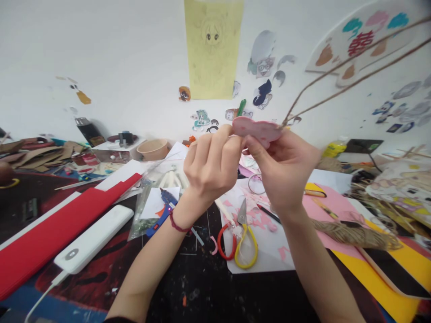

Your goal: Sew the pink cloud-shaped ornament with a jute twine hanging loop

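Observation:
My right hand [286,166] pinches a flat pink cut-out [257,128] with rounded edges and darker pink spots, thumb in front and fingers behind. Brown twine [314,83] runs from the right end of this piece in two strands, up and out of view at the right. Curled into a fist, my left hand [213,161] grips at the left edge of the cut-out; its fingertips are hidden behind the knuckles. Below the hands lie scissors [245,242] with one red and one yellow handle, on white paper [266,264] strewn with pink scraps.
A blue glue gun [161,220] lies left of my left forearm. Farther left are a white power bank [94,237] with a cable and a long red strip [60,224]. A twine bundle [357,235] and a phone [397,273] lie at right. The wall [134,54] stands behind.

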Demonstrator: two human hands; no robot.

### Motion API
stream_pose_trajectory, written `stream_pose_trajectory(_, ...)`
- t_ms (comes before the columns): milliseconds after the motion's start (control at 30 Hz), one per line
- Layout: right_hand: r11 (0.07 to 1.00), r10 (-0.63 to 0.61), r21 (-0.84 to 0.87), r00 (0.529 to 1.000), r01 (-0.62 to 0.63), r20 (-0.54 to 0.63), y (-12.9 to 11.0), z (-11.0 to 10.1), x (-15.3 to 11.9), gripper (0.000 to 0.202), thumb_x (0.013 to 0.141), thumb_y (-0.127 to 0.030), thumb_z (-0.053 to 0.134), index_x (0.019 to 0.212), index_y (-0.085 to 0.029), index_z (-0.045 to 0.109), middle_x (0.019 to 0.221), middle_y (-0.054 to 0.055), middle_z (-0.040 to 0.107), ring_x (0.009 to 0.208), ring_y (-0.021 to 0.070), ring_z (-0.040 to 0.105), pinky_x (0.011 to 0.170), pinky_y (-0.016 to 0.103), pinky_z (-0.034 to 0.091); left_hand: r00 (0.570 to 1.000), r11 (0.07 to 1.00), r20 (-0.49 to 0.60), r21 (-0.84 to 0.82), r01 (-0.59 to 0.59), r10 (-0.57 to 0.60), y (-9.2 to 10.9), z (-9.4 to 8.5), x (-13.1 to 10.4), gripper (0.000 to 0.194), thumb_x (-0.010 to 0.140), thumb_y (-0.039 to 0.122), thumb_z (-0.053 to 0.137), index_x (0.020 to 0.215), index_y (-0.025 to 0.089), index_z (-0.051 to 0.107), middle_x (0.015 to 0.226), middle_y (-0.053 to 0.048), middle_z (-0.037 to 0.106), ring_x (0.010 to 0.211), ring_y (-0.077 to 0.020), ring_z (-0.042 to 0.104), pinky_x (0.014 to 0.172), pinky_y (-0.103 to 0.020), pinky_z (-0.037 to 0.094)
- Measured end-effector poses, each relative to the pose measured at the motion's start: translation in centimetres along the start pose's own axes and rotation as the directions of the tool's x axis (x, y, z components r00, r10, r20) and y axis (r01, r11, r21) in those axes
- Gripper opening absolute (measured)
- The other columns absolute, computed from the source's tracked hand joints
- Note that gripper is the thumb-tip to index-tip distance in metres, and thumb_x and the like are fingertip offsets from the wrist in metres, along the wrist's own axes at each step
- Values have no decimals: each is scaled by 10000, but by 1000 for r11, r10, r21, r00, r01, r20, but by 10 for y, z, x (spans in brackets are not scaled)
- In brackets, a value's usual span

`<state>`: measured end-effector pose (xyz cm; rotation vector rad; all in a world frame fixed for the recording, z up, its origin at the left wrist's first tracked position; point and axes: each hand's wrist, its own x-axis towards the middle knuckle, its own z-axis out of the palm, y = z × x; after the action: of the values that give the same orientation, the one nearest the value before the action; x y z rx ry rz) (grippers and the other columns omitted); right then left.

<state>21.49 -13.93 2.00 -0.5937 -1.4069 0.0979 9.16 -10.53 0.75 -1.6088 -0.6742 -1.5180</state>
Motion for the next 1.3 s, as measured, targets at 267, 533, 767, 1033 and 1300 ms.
stream_pose_trajectory(267,994,81,84,994,-75,-76,1,4,1,19,891,-245,728,906,-256,726,834,-2,722,785,171,695,761,356,623,996,996,41,24,84,-85,3,-1,-3,99,1027,334,500,1091,273,544,990,-31,740,813,-225,646,895,-480,380)
stream_pose_trajectory(533,984,106,150,993,-96,-60,1,5,1,73,832,-213,791,877,-214,735,797,-17,730,744,143,698,722,308,621,991,999,-133,21,36,-33,3,6,3,86,1021,311,544,1001,228,551,783,19,678,676,-182,561,797,-368,283)
stream_pose_trajectory(767,968,156,211,984,-134,-89,5,8,1,108,780,-263,839,840,-218,762,775,-15,758,693,134,720,685,269,633,985,997,-161,-54,52,-60,0,9,5,133,975,263,632,895,220,535,703,32,653,661,-180,532,766,-347,288)
stream_pose_trajectory(1033,945,212,271,974,-183,-81,5,8,0,152,733,-249,872,838,-210,769,735,-22,747,650,121,697,647,247,610,985,997,-156,24,-70,73,-3,9,0,87,956,201,623,902,223,558,721,19,655,651,-181,538,731,-344,284)
stream_pose_trajectory(1300,970,129,220,986,-103,-107,5,11,-2,149,805,-91,778,861,-228,803,829,-13,788,694,127,706,651,263,602,970,984,-186,111,-139,158,-4,12,-3,56,932,183,637,908,204,591,699,20,664,615,-168,540,716,-355,304)
